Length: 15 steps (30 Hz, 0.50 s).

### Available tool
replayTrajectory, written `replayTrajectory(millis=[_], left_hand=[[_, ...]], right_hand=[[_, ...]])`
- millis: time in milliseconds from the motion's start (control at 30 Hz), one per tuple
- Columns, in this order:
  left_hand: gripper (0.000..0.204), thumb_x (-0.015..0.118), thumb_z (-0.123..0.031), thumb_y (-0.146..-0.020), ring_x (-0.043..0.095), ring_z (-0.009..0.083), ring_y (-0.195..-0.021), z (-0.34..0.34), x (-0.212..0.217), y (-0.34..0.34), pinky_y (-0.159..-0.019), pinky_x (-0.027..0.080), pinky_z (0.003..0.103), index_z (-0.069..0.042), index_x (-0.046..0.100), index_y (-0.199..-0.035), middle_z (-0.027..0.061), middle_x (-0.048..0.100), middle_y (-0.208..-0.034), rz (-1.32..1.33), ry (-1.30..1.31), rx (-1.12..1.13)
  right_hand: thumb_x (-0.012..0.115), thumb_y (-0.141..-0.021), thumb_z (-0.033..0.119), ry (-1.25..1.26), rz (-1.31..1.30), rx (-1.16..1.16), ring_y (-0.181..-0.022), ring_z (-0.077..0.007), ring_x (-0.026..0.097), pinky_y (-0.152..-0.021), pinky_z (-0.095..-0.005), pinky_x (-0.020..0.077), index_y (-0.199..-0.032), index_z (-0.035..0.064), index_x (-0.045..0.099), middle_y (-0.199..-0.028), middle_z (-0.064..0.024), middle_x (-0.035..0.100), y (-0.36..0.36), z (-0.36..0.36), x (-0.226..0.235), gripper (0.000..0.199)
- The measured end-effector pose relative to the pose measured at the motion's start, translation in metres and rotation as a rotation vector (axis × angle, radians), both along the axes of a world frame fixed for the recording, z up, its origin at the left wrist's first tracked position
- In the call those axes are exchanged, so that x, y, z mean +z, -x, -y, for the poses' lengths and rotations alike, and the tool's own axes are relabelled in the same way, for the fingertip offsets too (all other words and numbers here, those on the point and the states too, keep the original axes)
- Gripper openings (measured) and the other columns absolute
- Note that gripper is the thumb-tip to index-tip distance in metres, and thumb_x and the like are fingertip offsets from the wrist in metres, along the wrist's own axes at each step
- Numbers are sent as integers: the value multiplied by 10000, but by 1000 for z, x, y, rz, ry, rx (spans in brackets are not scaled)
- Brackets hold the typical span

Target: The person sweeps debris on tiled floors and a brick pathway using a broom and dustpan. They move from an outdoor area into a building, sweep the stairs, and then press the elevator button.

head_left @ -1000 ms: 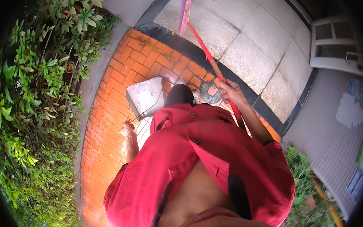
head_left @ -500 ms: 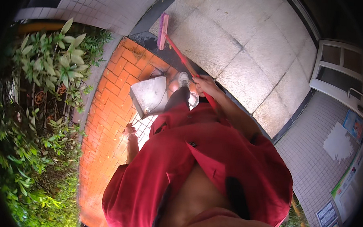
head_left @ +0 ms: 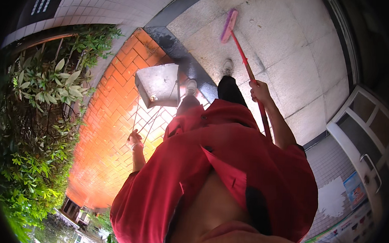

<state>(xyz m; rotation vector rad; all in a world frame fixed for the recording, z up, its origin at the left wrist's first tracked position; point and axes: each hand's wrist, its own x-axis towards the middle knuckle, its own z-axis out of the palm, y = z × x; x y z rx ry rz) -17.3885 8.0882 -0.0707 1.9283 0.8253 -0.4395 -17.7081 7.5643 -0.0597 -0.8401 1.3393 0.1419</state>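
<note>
Broom (head_left: 245, 62) gripped mid-handle in closed right hand (head_left: 259, 90); metal dustpan (head_left: 158, 84) hung by thin wire handle from closed left hand (head_left: 135, 140). Judged light, rigid.

Outdoor walkway: brick paving (head_left: 109, 129), stone slabs (head_left: 288, 42), shrubs (head_left: 39, 112).

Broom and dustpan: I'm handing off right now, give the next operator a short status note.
Left hand: closed on the thin handle of the grey dustpan, which hangs over the orange brick path.
Right hand: gripping the red broom stick, pink bristle head out ahead on the grey stone paving.
Done: cannot tell from this view; no debris visible.
Left: unclear; check the paving ahead.
</note>
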Motion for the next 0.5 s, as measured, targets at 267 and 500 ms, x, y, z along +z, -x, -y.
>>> replayTrajectory(millis=[267, 500], left_hand=[[246, 515, -46, -691, 364, 121, -379, 60, 23, 55, -387, 301, 254, 96, 606, -870, 30, 415, -430, -25, -117, 123], [146, 573, -52, -705, 341, 122, -360, 72, 50, 86, -373, 260, 269, 54, 616, -797, 21, 401, -422, -37, -156, 243]], right_hand=[[513, -868, 217, -190, 22, 186, -357, -34, 321, -308, -205, 246, -904, 95, 478, -519, 46, 375, -32, 64, 45, 132], [546, -846, 219, -337, 163, 409, -347, -41, 333, -305, -220, 250, -814, 100, 494, -513, 38, 384, -75, 72, -35, 134]])
